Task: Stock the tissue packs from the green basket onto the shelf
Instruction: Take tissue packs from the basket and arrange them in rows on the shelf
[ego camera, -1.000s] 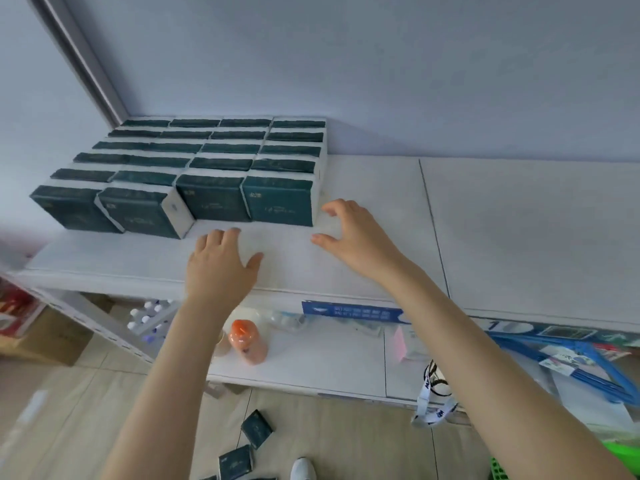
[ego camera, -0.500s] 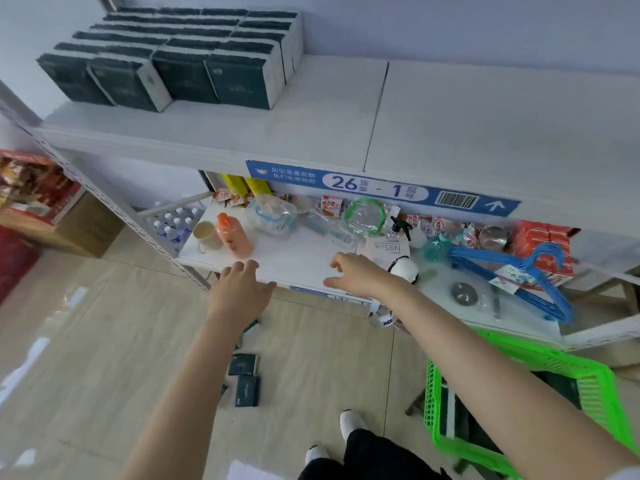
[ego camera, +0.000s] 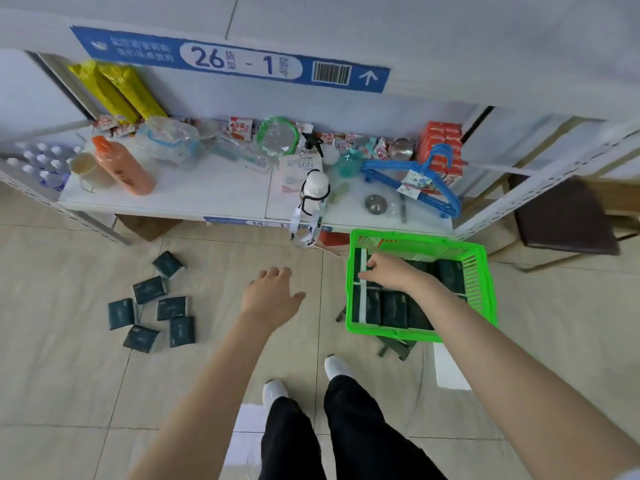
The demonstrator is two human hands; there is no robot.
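The green basket [ego camera: 483, 268] stands on a low stool at the right, with several dark green tissue packs [ego camera: 391, 308] lying inside. My right hand [ego camera: 389, 271] is down inside the basket over the packs at its far left; whether its fingers grip a pack is hidden. My left hand [ego camera: 272, 296] hovers open above the floor tiles, left of the basket, holding nothing. Several more dark tissue packs [ego camera: 152, 310] lie scattered on the floor at the left. The top shelf's front edge with its blue label [ego camera: 228, 60] runs across the top.
The lower shelf [ego camera: 214, 192] holds an orange bottle [ego camera: 124, 168], a cup, plastic containers, a white bottle with a lanyard [ego camera: 313, 188], blue hangers [ego camera: 415, 178] and red boxes. A dark brown stool [ego camera: 564, 216] stands at the right. My feet in white shoes are below.
The view has dropped from the top shelf's stacked packs down to the floor and basket. Both hands came down; the right one went into the basket.
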